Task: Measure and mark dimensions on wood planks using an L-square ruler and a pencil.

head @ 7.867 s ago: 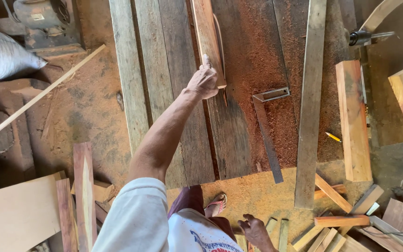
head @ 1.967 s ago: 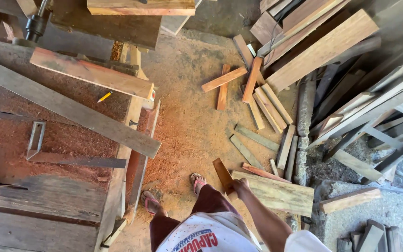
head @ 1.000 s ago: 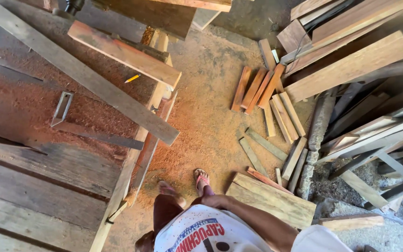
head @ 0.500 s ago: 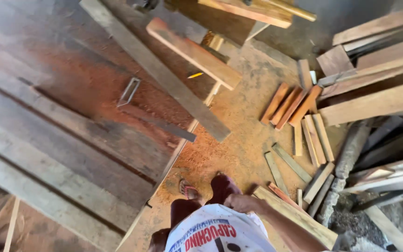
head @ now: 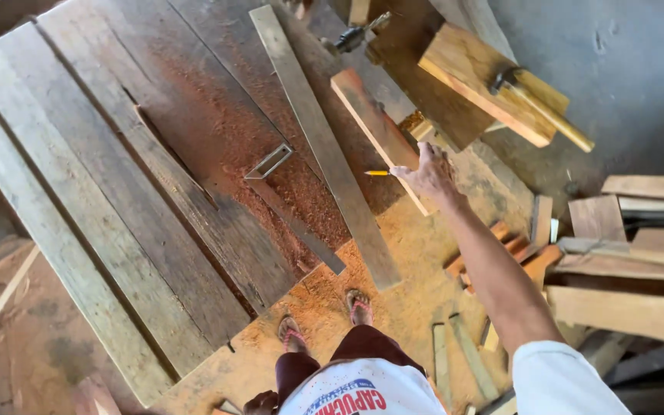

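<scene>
Your right hand (head: 430, 170) reaches out over the short reddish board (head: 378, 131), fingers spread and relaxed, gripping nothing; the fingertips lie on or just above the board's near end, and which of the two you cannot tell from this angle. That board lies slanted at the right edge of the worktop (head: 78, 200), with one yellow pencil (head: 376, 173) just left of your fingertips, on the sawdust.

Left of the board runs one long pale plank (head: 324, 146), laid diagonally across the worktop and jutting past its near edge. Further left sits one metal try square (head: 270, 161) in the red sawdust, its long blade running down towards you. The worktop itself is made of several wide grey planks — its far left corner is cut off by the frame.

Beyond your hand lies one thick pale block (head: 478, 84) with one hammer (head: 547, 115) on it, yellow handle pointing right. One hand drill (head: 355, 34) shows at the top, partly hidden and hard to make out.

Your left hand (head: 261, 403) is at the bottom edge, mostly cut off — whether its fingers are curled or loose cannot be told. Two feet in sandals (head: 324, 319) stand on the sawdust-covered floor. At the right, a scatter of offcuts (head: 516, 246) lies on the floor beside stacked boards (head: 639, 261), partly hidden behind your arm.
</scene>
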